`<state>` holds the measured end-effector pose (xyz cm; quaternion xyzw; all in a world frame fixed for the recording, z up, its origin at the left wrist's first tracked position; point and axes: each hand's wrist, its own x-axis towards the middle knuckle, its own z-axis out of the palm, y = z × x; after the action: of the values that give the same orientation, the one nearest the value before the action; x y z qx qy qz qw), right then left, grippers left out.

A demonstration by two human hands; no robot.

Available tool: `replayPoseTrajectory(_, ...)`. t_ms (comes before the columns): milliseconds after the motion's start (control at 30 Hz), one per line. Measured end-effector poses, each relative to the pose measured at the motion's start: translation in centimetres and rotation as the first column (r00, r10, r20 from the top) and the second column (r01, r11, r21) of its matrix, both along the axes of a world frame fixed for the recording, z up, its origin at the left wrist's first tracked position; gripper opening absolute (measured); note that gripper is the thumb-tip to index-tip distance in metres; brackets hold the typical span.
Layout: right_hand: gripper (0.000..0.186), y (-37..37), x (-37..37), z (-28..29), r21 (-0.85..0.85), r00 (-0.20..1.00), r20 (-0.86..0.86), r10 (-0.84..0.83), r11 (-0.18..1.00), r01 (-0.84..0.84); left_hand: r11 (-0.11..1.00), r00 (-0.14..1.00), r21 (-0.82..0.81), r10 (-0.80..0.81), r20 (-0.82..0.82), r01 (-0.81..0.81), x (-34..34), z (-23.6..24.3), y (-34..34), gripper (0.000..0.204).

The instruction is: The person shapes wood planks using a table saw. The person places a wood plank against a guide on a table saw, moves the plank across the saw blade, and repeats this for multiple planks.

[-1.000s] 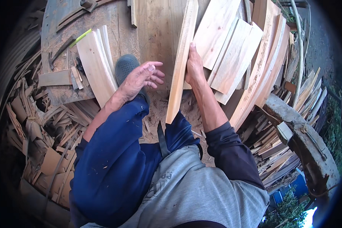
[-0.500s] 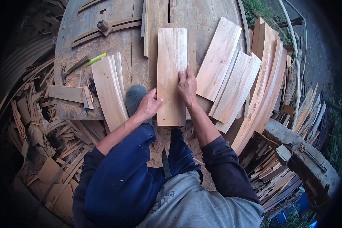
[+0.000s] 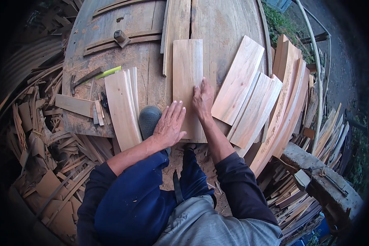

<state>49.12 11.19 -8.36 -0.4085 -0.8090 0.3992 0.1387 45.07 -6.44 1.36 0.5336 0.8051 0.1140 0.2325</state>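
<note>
A pale wooden board (image 3: 187,78) lies flat and lengthwise on the round, weathered bench (image 3: 110,53), its near end at the bench edge. The left hand (image 3: 169,125) rests palm-down on the near left corner of the board, fingers spread and flat, grip open, not closed on anything. The right hand (image 3: 203,98) presses on the board's right edge about midway along it, fingers extended and lying on the wood, grip likewise open. A dark shoe (image 3: 149,119) sits just left of the left hand at the bench edge. A stack of similar boards (image 3: 123,106) lies to the left of the shoe, and a fan of boards (image 3: 250,102) overlaps to the right, just beside the right hand. A hammer (image 3: 84,78) lies near the bench's left side. Offcuts (image 3: 41,156) cover the ground to the left
</note>
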Motion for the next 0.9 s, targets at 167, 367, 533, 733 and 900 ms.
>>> replayPoseTrajectory(167,0.065,-1.0,1.7,1.1,0.127,0.989,0.06,0.137,0.981,-0.144,0.823,0.85,-0.382,-0.504,-0.151,0.42,0.8,1.1,-0.7,0.111)
replayPoseTrajectory(367,0.071,-2.3,4.9,1.0,0.203,0.907,0.196,0.373,0.889,-0.41,0.875,0.825,-0.338,-0.456,-0.333,0.347,1.7,-2.0,-1.0,0.093)
replayPoseTrajectory(533,0.068,-1.9,3.1,0.3,0.192,0.908,0.126,0.399,0.889,-0.417,0.922,0.867,-0.332,-0.324,-0.378,0.2,0.8,-2.5,-0.6,0.072)
replayPoseTrajectory(733,0.061,-1.2,1.0,-0.8,0.224,0.918,0.057,0.393,0.891,-0.395,0.878,0.826,-0.452,-0.366,-0.428,0.155,-0.5,-3.0,0.8,0.069)
replayPoseTrajectory(900,0.058,1.4,-0.7,-2.3,0.279,0.912,0.05,0.406,0.872,-0.403,0.901,0.846,-0.416,-0.313,-0.431,0.121,-2.5,-3.7,2.4,0.082)
